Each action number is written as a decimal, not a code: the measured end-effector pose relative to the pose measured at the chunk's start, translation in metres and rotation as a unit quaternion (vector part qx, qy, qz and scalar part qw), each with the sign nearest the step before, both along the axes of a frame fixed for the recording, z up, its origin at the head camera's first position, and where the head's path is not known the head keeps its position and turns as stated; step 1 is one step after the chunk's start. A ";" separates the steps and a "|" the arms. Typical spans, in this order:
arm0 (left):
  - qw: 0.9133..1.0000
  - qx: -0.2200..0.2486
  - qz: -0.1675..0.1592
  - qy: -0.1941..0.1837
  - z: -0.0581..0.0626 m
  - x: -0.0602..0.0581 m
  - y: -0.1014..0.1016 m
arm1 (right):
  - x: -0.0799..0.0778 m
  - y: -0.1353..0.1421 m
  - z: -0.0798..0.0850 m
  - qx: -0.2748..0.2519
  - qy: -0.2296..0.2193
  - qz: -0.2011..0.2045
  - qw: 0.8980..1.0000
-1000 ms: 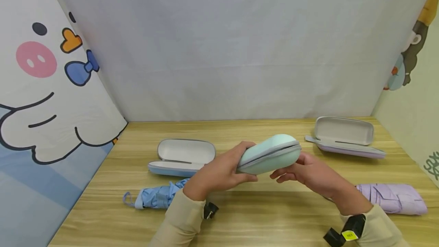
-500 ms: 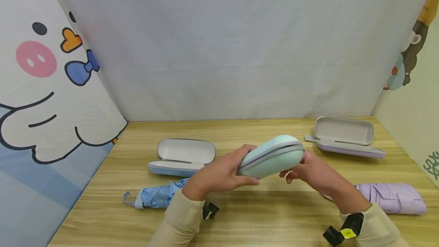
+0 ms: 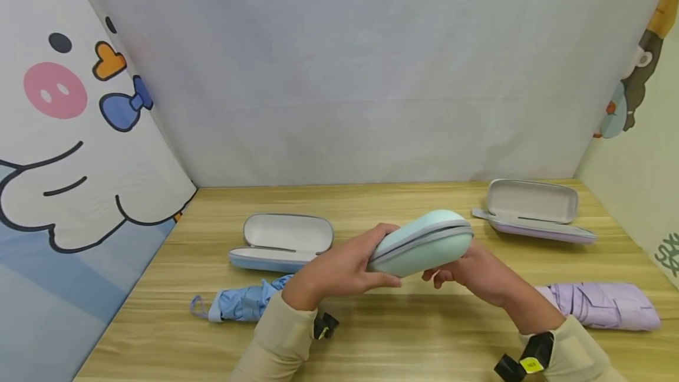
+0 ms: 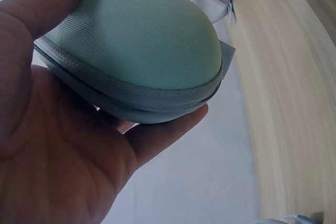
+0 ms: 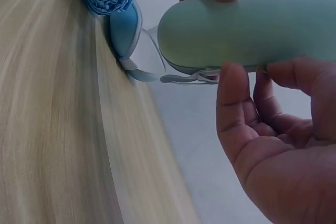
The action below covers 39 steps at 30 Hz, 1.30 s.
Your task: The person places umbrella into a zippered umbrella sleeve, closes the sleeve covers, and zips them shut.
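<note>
My left hand (image 3: pixel 339 267) grips a mint green zippered hard case (image 3: pixel 424 246) above the middle of the table, thumb on one side and fingers on the other. The case is tilted, its right end raised, and a grey zipper band (image 4: pixel 152 95) runs round it. My right hand (image 3: pixel 472 273) is at the case's far side, partly hidden behind it in the head view. In the right wrist view its curled fingers (image 5: pixel 233 95) and thumb pinch at the zipper edge; the zipper pull itself is mostly hidden between them. What the case contains cannot be seen.
An open blue case (image 3: pixel 286 240) lies back left, with a folded blue umbrella (image 3: pixel 241 304) before it. Back right is an open lilac case (image 3: pixel 533 208); a folded lilac umbrella (image 3: pixel 610 305) lies nearer on the wooden table (image 3: pixel 403 341). A pale curtain (image 3: pixel 371 75) hangs behind.
My right hand has moved from the case's right end leftward along its far side, going further behind it. The case has shifted slightly right in my left hand's hold.
</note>
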<state>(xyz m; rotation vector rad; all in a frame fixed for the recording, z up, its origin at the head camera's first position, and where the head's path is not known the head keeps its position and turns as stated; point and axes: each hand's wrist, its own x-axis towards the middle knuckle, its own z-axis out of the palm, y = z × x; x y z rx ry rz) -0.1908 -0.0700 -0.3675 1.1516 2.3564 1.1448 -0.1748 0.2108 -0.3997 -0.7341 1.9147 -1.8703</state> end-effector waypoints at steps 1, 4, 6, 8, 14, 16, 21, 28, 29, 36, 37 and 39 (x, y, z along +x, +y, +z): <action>1.000 0.000 -0.001 0.001 0.000 0.000 0.000 | 0.000 0.001 0.000 -0.012 -0.008 0.014 1.000; 1.000 -0.004 0.004 0.000 0.001 0.000 0.000 | -0.002 0.002 -0.001 -0.047 -0.031 0.050 0.997; 1.000 -0.006 0.007 -0.001 0.001 0.001 0.000 | -0.002 0.004 -0.001 -0.054 -0.043 0.061 0.996; 1.000 -0.006 0.009 -0.002 0.002 0.001 -0.001 | -0.002 0.006 0.000 -0.046 -0.047 0.061 0.996; 0.999 -0.022 0.017 0.026 0.004 -0.001 -0.005 | -0.003 0.018 0.008 -0.047 -0.038 0.076 0.995; 0.998 -0.032 0.029 0.047 0.005 -0.001 -0.009 | -0.004 0.023 0.013 -0.070 -0.037 0.092 0.993; 0.991 -0.053 0.065 0.100 0.006 -0.002 -0.016 | -0.008 0.035 0.023 -0.081 -0.032 0.092 0.992; 0.975 -0.087 0.113 0.169 0.012 0.000 -0.019 | -0.009 0.043 0.027 -0.058 -0.044 0.067 0.995; 0.974 -0.088 0.117 0.173 0.012 -0.001 -0.020 | -0.008 0.044 0.028 -0.059 -0.047 0.066 0.995; 0.966 -0.098 0.127 0.204 0.012 -0.002 -0.024 | -0.008 0.046 0.028 -0.057 -0.061 0.061 0.995; 0.964 -0.102 0.128 0.209 0.012 -0.001 -0.025 | -0.008 0.046 0.029 -0.056 -0.063 0.062 0.995; 0.961 -0.108 0.132 0.217 0.011 -0.002 -0.025 | -0.008 0.047 0.028 -0.054 -0.064 0.064 0.994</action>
